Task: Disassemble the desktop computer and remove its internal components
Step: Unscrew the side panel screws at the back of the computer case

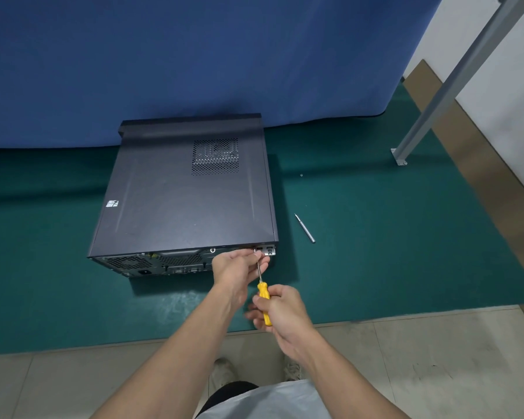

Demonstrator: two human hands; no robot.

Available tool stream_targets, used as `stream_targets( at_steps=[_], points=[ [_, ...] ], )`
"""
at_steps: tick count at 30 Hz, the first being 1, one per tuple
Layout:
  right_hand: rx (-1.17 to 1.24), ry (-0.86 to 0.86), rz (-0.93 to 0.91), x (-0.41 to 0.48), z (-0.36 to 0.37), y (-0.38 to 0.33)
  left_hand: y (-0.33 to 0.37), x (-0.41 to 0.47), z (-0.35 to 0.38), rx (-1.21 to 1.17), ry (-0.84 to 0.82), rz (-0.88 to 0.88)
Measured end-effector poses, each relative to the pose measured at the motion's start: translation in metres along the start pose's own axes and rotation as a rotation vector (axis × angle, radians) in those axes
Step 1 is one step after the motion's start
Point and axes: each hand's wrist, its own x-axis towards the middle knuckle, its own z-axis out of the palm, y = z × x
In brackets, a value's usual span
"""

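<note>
Right grip (280, 309): fingers wrapped round the yellow handle of the screwdriver (263, 297). Left grip (239, 264): fingertips pinching the bare shaft just short of the tip, steadying it. Tool's long axis runs from the handle, over the mat's near edge, forward and slightly left to the tip. Tip sits at the upper right corner of the rear panel (164, 263) of the desktop computer (182, 201), beside a small metal bracket (270, 251). The screw head is hidden by the fingers. The fastener lies straight ahead of the right grip along the shaft; the left grip is the nearer hand. Case lies flat on the green mat (375, 252), rear panel facing the near edge, cover closed. Judgement: cover screws are in hand, task early; any turning must stay in line with the shaft. Outward: loose metal bit (305, 228) on the mat right of the case; small screw (301, 175) farther back.
</note>
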Motion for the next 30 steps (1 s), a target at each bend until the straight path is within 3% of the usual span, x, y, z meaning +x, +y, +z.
stream_targets(
  at_steps=[6, 12, 18, 22, 30],
  points=[
    [0.195, -0.163, 0.088, -0.001, -0.007, -0.002, 0.003, 0.002, -0.003, -0.049, -0.063, -0.027],
    [0.011, -0.034, 0.017, 0.0, 0.001, -0.002, 0.001, 0.002, -0.002, 0.043, -0.014, 0.007],
    [0.221, -0.143, 0.057, 0.0, -0.008, -0.007, 0.001, 0.0, 0.0, -0.021, -0.053, -0.02],
    [0.028, -0.027, -0.001, 0.003, -0.009, -0.009, 0.0, 0.001, 0.0, -0.05, -0.022, -0.021],
    [-0.082, 0.119, -0.091, 0.008, -0.006, -0.002, -0.003, 0.005, 0.002, -0.05, 0.03, -0.013]
  ],
)
